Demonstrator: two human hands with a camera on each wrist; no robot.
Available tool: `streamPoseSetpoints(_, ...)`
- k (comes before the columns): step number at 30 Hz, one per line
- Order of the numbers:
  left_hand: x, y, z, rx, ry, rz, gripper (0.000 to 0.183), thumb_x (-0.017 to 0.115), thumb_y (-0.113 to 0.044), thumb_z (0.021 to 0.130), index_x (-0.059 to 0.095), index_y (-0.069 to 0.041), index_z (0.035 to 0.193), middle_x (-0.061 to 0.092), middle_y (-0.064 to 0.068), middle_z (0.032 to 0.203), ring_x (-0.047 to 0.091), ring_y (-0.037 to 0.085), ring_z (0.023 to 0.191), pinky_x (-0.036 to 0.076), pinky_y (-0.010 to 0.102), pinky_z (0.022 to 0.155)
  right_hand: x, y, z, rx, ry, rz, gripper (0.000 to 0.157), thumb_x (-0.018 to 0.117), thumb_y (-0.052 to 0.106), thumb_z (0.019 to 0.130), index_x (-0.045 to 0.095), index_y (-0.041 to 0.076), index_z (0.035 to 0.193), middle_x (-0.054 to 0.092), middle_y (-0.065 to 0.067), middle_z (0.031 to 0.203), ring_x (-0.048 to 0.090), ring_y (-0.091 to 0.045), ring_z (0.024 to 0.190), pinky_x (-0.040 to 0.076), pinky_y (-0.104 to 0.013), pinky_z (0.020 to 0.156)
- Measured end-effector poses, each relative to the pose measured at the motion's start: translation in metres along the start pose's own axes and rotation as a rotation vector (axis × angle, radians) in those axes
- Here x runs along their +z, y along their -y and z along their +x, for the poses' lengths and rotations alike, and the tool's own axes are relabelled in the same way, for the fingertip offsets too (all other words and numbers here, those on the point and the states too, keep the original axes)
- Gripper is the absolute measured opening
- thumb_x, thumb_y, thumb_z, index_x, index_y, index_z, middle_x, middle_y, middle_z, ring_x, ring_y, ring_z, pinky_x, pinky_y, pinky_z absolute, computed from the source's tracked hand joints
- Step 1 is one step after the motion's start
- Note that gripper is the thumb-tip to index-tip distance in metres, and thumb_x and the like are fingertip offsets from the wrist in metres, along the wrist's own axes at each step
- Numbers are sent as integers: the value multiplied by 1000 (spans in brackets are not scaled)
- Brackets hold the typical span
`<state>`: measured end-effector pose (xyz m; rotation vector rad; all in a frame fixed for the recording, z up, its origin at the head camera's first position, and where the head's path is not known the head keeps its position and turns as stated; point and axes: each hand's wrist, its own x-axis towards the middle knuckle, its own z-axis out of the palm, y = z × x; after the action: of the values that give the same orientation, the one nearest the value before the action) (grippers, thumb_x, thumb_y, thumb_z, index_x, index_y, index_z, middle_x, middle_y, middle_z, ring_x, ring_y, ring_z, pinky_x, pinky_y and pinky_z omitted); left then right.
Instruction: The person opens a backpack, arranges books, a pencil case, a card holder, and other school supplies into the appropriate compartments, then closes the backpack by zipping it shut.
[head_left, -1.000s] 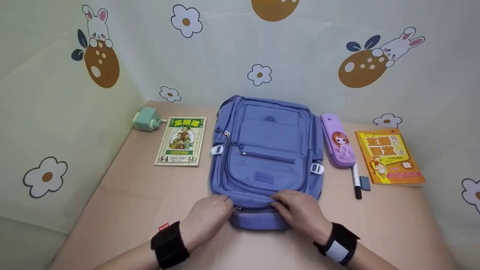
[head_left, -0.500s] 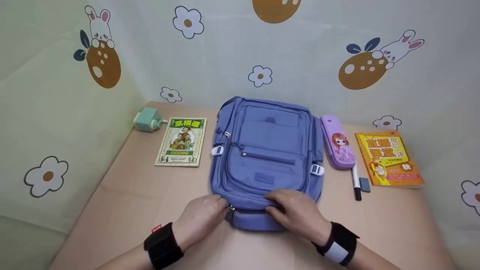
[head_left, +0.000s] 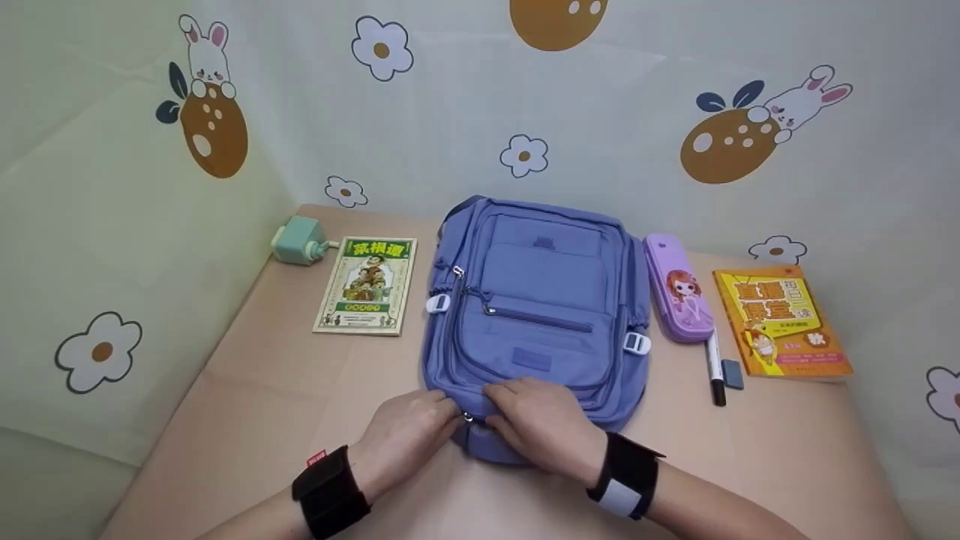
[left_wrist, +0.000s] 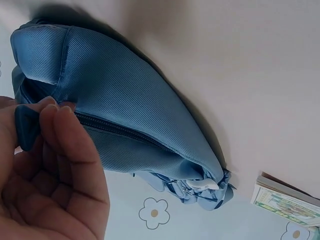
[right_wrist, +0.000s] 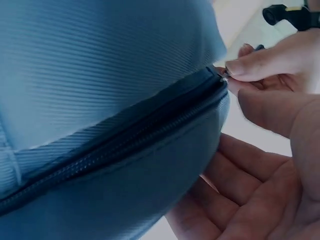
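A blue-purple backpack (head_left: 540, 281) lies front side up, its bottom toward me. My left hand (head_left: 409, 431) is at the near left corner of the bag. It pinches the dark blue zipper pull (left_wrist: 26, 127) between thumb and fingers; the metal slider (head_left: 468, 417) shows beside the fingertips. Close to it, my right hand (head_left: 544, 424) grips the near edge of the bag, fingers over the fabric and thumb below. In the right wrist view the zipper (right_wrist: 115, 142) gapes open along the bag, with the right thumb close to the slider.
Left of the bag are a green book (head_left: 366, 286) and a teal box-shaped device with a nozzle (head_left: 300, 240). To its right lie a purple pencil case (head_left: 679, 289), a marker (head_left: 715, 367), a blue eraser (head_left: 732, 374) and an orange book (head_left: 781, 322). Patterned curtains enclose the table.
My right hand has slid left along the bag's near edge, up close to the zipper slider. The left hand has shifted slightly left and keeps hold of the zipper pull.
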<state>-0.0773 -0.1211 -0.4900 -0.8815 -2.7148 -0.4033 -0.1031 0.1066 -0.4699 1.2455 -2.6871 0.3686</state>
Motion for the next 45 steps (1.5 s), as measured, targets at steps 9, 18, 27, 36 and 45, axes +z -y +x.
streamPoseSetpoints(9, 0, 3, -1, -21, -12, -22, 20, 75, -14, 90, 62, -15, 75, 60, -4, 71, 58, 15, 62, 46, 31, 51, 15, -2, 6, -50, -172, -148, 3, 72, 16, 93, 69, 15, 92, 70, 4, 75, 66, -14, 62, 52, -33, 48)
streamPoseSetpoints(18, -6, 17, -5, -79, 42, -73, 17, 73, -15, 93, 62, -17, 80, 62, -5, 76, 60, 15, 67, 48, 33, 55, 17, -4, 4, -52, -196, -157, 11, 74, 18, 92, 66, 16, 86, 65, 4, 66, 62, -15, 55, 48, -34, 43)
streamPoseSetpoints(27, -5, 48, -8, -162, 15, -71, 9, 74, -15, 93, 69, -17, 86, 62, -6, 77, 63, 15, 69, 51, 34, 59, 14, -6, 1, -52, -227, -126, 6, 76, 18, 91, 70, 17, 90, 68, 5, 69, 65, -14, 56, 50, -34, 44)
streamPoseSetpoints(36, 0, 63, -10, -245, 22, -92, 8, 75, -16, 92, 72, -17, 86, 65, -6, 80, 66, 15, 73, 54, 34, 66, 12, -2, 1, -44, -156, -73, 9, 74, 18, 91, 68, 17, 86, 69, 6, 73, 67, -15, 62, 52, -34, 49)
streamPoseSetpoints(45, -3, 64, -7, -231, 16, -129, 4, 73, -13, 93, 76, -15, 94, 69, -4, 86, 68, 16, 81, 56, 36, 72, -11, 3, 27, -24, -9, -70, 29, 76, 38, 91, 60, 16, 80, 59, 5, 69, 59, -16, 61, 47, -34, 50)
